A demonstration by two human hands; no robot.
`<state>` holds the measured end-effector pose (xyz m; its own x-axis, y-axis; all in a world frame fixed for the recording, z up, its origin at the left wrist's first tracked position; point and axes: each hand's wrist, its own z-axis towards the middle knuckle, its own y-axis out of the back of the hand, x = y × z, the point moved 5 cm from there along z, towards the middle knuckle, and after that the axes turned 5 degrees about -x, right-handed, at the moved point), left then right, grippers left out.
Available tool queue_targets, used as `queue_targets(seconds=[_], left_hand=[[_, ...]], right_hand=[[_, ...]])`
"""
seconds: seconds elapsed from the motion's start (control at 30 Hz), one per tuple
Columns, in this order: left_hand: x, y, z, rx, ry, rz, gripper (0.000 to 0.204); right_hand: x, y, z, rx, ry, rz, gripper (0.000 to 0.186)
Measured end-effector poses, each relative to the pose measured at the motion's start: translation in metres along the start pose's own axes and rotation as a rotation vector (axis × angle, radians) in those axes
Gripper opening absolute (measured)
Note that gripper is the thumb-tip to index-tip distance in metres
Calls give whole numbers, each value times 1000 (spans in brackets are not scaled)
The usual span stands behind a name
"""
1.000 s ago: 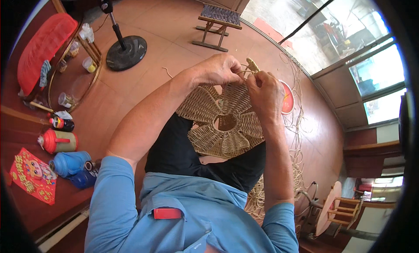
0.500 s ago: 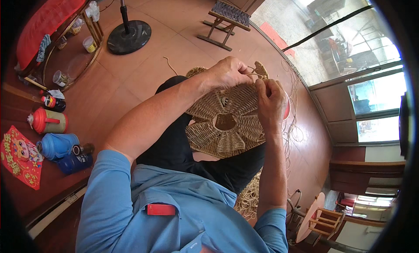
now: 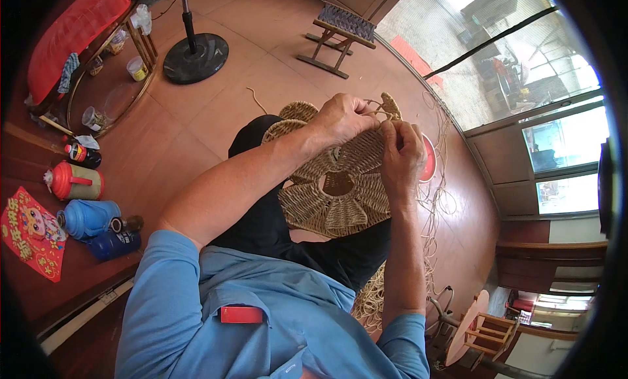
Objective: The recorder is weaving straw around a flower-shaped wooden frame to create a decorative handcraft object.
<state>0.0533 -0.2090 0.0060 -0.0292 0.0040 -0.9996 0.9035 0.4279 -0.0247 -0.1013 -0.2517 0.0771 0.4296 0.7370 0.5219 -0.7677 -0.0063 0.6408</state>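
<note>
A woven straw piece [image 3: 327, 209], with petal-like panels round a central hole, rests over my black-trousered legs. My left hand [image 3: 350, 117] is closed in a pinch on a thin straw cord [image 3: 376, 109] at the piece's upper right edge, where a small woven tab [image 3: 391, 104] sticks up. Beside it and slightly lower, my right hand [image 3: 402, 150] is also pinched at that cord, fingertips close to those of my left. Both hands hide part of the upper panels. A red round container [image 3: 428, 160] shows just behind my right hand.
Loose cord [image 3: 366, 304] piles below and trails along the right floor. A fan base [image 3: 195, 62] and folding stool [image 3: 340, 26] stand ahead. Left are a chair [image 3: 75, 29], flasks [image 3: 91, 219] and bottles [image 3: 83, 155]. Glass doors [image 3: 490, 58] line the right; a round table [image 3: 461, 327] is lower right.
Over the second my hands have shifted slightly rightward and down in the picture, still pinched at the cord. The view has moved a little; the room appears shifted.
</note>
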Motion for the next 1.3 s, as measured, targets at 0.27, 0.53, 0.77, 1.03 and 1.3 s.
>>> queue_targets(seconds=[0.27, 0.53, 0.77, 1.03, 1.3], left_hand=[[-6, -1, -5, 12, -58, -75, 17], [-13, 2, -11, 60, -69, -176, 19], [-10, 4, -2, 184, -42, -231, 15], [-12, 4, -2, 220, -26, -228, 12], [-13, 5, -5, 233, -52, -216, 14]], right_hand=[[-3, 4, -11, -43, 28, 103, 8], [-10, 1, -13, -76, -15, 202, 15], [-4, 3, -10, -50, 47, 112, 11], [-7, 7, -1, 41, 142, -12, 9], [-5, 1, -1, 16, 244, -112, 13]])
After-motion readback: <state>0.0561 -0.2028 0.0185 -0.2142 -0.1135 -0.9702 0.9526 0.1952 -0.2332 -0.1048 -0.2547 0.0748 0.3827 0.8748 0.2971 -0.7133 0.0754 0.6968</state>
